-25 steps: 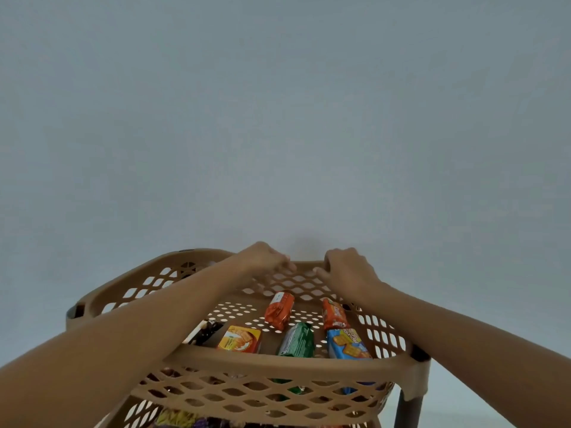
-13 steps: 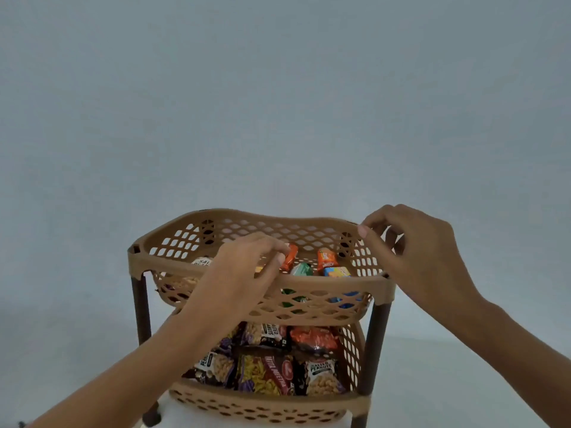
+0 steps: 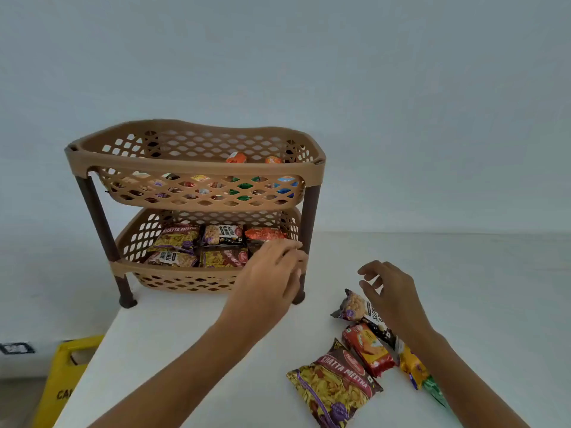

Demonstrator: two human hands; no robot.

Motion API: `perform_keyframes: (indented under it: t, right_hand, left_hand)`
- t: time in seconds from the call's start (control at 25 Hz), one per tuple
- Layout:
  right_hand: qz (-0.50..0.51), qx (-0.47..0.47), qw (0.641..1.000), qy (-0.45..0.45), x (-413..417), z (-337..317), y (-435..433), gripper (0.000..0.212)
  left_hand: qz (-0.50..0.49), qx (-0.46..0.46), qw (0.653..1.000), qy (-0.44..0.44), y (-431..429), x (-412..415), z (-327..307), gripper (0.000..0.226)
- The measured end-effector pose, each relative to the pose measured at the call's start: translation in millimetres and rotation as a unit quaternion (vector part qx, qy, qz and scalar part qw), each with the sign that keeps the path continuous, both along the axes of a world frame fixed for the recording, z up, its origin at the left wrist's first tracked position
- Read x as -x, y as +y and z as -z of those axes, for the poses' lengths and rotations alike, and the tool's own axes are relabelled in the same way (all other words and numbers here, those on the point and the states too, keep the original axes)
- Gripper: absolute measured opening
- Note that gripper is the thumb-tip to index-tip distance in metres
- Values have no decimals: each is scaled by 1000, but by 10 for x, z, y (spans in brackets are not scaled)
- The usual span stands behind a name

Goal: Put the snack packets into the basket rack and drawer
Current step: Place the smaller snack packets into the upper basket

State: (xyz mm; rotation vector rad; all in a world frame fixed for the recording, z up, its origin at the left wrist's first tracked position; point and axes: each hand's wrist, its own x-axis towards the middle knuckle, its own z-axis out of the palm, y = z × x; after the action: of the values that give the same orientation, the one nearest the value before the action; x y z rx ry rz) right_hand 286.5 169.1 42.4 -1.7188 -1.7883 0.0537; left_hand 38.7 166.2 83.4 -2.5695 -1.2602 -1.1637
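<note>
Your hands hover empty over the white table [image 3: 185, 350], between the basket rack [image 3: 197, 168] and the loose snack packets.

Your left hand [image 3: 268, 282] hangs open-fingered at the rack's right front leg, gripping nothing; your right hand [image 3: 392, 291] is loosely curled, also empty, just above a salted peanuts packet [image 3: 352, 307]. Beside it lie a red-orange biscuit pack [image 3: 369, 349] and a brown-and-yellow Khatta Meetha packet [image 3: 335, 386], glossy and flat on the table. The tan lattice rack's upper basket [image 3: 191, 193] holds small colourful packs; its lower basket [image 3: 182, 279] holds Khatta Meetha and peanut packets laid side by side.
</note>
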Motion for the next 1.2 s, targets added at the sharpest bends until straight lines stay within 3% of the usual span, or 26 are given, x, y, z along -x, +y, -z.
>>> perform_keyframes:
  t: [0.12,0.28,0.52,0.64,0.76,0.92,1.08,1.2]
  right_hand:
    - [1,118,992,-36,-320,355,51,35]
    - [-24,265,961,-81,-493,605,151,55]
    - [-29,302,945,-124,-573,705,252,58]
    - [1,256,955,-151,-553,672,233,53]
    - [22,175,977,-120,-460,520,189,46]
    - [14,53,994,-91,-201,121,100,46]
    - [-43,-68,984,-159,174,-446,1,46]
    - [-80,-133,968,-199,472,-879,-63,48]
  left_hand:
    - [19,82,996,3,-148,-246,389,22]
    - [6,228,972,-57,-273,-476,841,21]
    - [0,269,962,-43,-334,-532,1079,20]
    - [-6,242,969,-51,-260,-456,1010,20]
    - [-10,203,976,-77,-164,-316,795,23]
    - [-87,40,986,-139,40,-22,314,37]
    - [-187,-43,960,-206,326,532,-214,49]
    - [-227,-76,954,-181,516,1045,-416,51]
